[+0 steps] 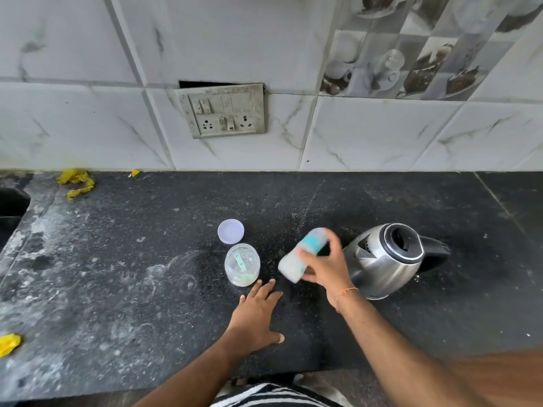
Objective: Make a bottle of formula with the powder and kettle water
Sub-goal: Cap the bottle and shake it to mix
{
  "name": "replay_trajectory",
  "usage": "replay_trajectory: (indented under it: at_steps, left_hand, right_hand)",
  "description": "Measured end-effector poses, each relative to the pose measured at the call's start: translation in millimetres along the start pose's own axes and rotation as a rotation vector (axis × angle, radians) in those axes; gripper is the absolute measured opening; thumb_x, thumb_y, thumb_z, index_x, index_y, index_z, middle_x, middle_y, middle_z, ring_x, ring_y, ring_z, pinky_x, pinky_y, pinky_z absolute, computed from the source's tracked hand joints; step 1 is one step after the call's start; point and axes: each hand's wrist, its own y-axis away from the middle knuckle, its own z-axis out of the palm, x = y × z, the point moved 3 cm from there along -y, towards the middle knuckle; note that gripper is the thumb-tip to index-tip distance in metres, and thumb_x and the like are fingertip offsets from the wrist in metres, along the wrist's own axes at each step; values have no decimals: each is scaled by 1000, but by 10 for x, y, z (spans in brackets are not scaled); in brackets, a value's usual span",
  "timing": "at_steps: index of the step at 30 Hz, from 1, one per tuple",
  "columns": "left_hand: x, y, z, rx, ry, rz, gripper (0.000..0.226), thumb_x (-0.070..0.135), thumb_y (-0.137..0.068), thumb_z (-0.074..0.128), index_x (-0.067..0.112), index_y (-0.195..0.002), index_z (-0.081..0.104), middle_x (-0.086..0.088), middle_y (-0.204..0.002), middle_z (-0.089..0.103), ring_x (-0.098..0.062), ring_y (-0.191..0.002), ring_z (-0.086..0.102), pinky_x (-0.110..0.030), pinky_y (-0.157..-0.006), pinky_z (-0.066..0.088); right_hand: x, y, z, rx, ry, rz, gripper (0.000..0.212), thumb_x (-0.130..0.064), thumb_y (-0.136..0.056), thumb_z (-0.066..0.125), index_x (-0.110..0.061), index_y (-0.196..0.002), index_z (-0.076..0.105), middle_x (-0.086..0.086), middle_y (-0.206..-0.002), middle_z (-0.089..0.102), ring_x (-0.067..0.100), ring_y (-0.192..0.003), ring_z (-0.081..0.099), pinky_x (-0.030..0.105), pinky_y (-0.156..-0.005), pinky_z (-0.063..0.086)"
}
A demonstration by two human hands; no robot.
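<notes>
Fingers of the right hand (324,267) curl round a baby bottle (302,255), tilted and blurred, holding it above the dark counter (147,289) between the open jar (242,264) and the steel kettle (388,259). The bottle looks milky inside, though blur makes that uncertain. The left hand (255,312) lies flat on the counter, fingers spread, just beside the jar. The jar's lid (231,231) sits behind it.

Bare forearms, thin orange thread (348,290) at the right wrist, black-and-white striped garment (273,396) below.
</notes>
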Motion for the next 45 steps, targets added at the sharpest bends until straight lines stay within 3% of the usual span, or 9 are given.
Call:
replay_trajectory:
  at_steps: [2,5,9,12,16,19,30,34,45]
  left_hand:
    - [-24,21,10,2,4,-1,114,54,-87,86,33,-174,17,11,-183,-3,-20,-170,-8,-60,-134,13]
    - [-23,11,1,2,-5,6,110,56,-87,85,33,-173,20,13,-183,-5,-19,-170,-9,-60,-134,13]
    - [-41,28,23,4,-6,1,111,56,-88,84,33,-173,19,11,-183,-5,-20,-170,-9,-59,-134,13]
    - [-31,10,14,-1,-20,8,109,57,-88,83,33,-173,20,12,-183,-6,-20,-170,-9,-59,-134,13]
    - [-30,29,22,-2,-27,6,111,57,-89,82,31,-174,16,10,-183,-5,-21,-170,-9,-58,-134,12]
    - [-25,24,6,-9,-35,13,108,59,-90,80,33,-174,17,11,-183,-7,-20,-170,-10,-57,-134,12]
    - [-23,54,18,2,-29,11,107,59,-91,80,32,-174,17,12,-183,-6,-20,-170,-9,-56,-136,11]
    - [-19,39,18,2,-21,16,106,59,-91,80,33,-173,18,14,-183,-7,-19,-170,-10,-55,-136,11]
    - [-55,37,36,10,-15,10,112,58,-90,81,34,-175,13,12,-183,-4,-19,-170,-9,-56,-136,12]
  right_hand:
    - [34,28,17,-20,-46,125,82,-13,-84,94,-48,-145,54,8,-124,75,23,-99,82,46,-72,70]
    - [5,25,-55,55,70,-146,78,-12,-88,92,-43,-148,52,6,-133,69,31,-107,79,47,-74,70]
    - [28,58,9,3,-50,129,80,-16,-82,95,-51,-142,56,3,-132,69,25,-106,79,43,-69,70]
    - [-38,65,-59,46,112,-155,76,-12,-89,90,-44,-147,53,3,-133,66,30,-109,77,43,-70,70]
    - [52,84,-15,-3,2,122,79,-14,-84,93,-50,-142,55,5,-124,74,22,-103,80,45,-73,70]
    - [36,98,-39,61,139,-147,80,-12,-88,90,-45,-149,51,2,-129,69,26,-111,77,49,-78,70]
    - [-5,53,17,20,-59,117,82,-15,-85,93,-50,-147,53,7,-123,74,24,-104,80,45,-74,70]
    - [-78,43,18,36,49,-117,78,-10,-91,88,-44,-151,50,5,-131,69,26,-108,78,47,-76,70]
    - [33,43,48,-24,-37,174,76,-13,-85,93,-50,-141,57,10,-128,73,24,-101,81,43,-70,69]
